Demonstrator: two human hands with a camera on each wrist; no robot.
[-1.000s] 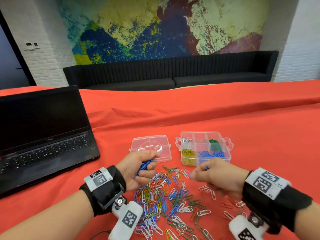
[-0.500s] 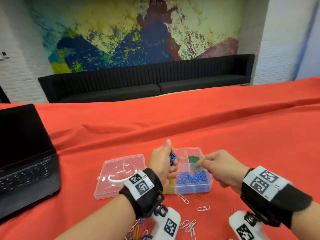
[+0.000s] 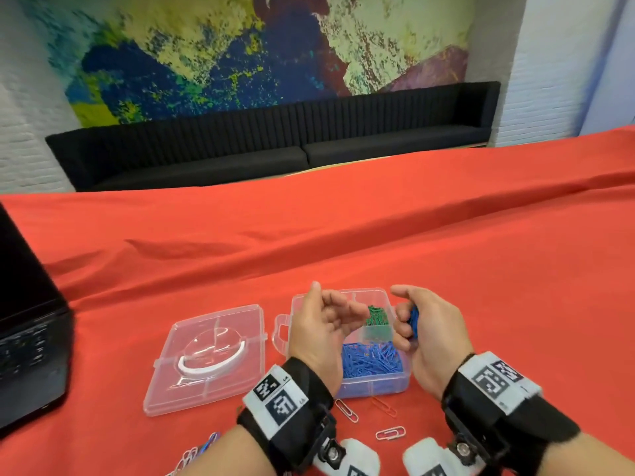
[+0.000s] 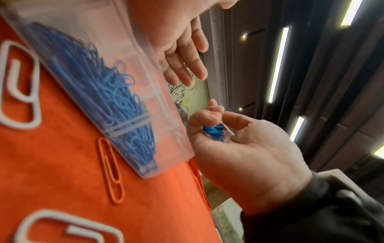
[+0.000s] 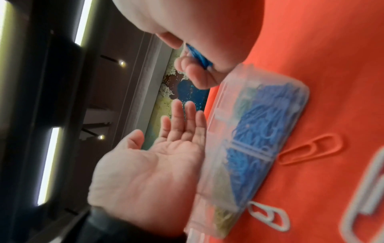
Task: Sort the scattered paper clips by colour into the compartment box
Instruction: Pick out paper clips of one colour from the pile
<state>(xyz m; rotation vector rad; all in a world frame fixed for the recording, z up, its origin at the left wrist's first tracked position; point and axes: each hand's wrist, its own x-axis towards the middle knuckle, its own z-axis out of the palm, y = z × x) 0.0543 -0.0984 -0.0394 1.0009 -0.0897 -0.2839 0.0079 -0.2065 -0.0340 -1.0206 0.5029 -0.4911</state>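
Your left hand (image 3: 321, 333), which gripped the blue clips a moment ago, now hangs open and empty over the compartment box (image 3: 372, 384), while your right hand (image 3: 429, 334) curls around the blue bunch (image 3: 414, 321) at three o'clock of the green compartment, ready to drop into the blue one at six.

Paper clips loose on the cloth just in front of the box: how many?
3: a white one by the left wrist, an orange one beside it, another white one nearer. More may be hidden.
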